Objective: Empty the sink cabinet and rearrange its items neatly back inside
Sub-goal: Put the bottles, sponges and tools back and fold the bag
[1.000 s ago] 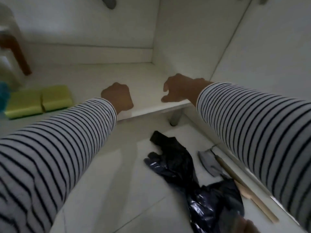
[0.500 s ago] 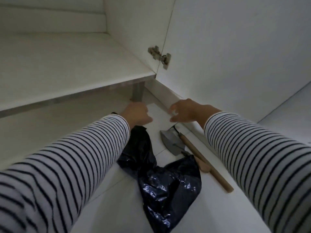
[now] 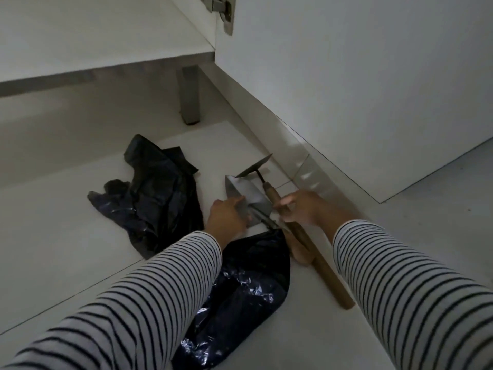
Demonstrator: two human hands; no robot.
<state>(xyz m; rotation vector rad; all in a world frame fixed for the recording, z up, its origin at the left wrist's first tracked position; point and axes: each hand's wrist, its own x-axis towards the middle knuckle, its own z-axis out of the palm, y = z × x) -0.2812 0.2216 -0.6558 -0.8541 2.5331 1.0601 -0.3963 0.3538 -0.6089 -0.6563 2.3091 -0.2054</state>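
Currently both hands on tools on the floor (image 3: pixel 80 236), close to the plinth (image 3: pixel 266 129) under the open door. Left hand (image 3: pixel 226 217) pinches the trowel (image 3: pixel 246 196) blade; right hand (image 3: pixel 301 209) curls around the hoe (image 3: pixel 269 194) handle. Black bag (image 3: pixel 160 193) just left, touching trowel. Floor open left. No legible labels.

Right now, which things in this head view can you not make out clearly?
- Trowel: its handle is hidden behind the left hand and the black plastic bag.
- Hoe's wooden handle: the right hand and sleeve cover its middle.
- Cabinet hinge: cut off by the top edge.
- Right hand's grip: blurred, unclear.
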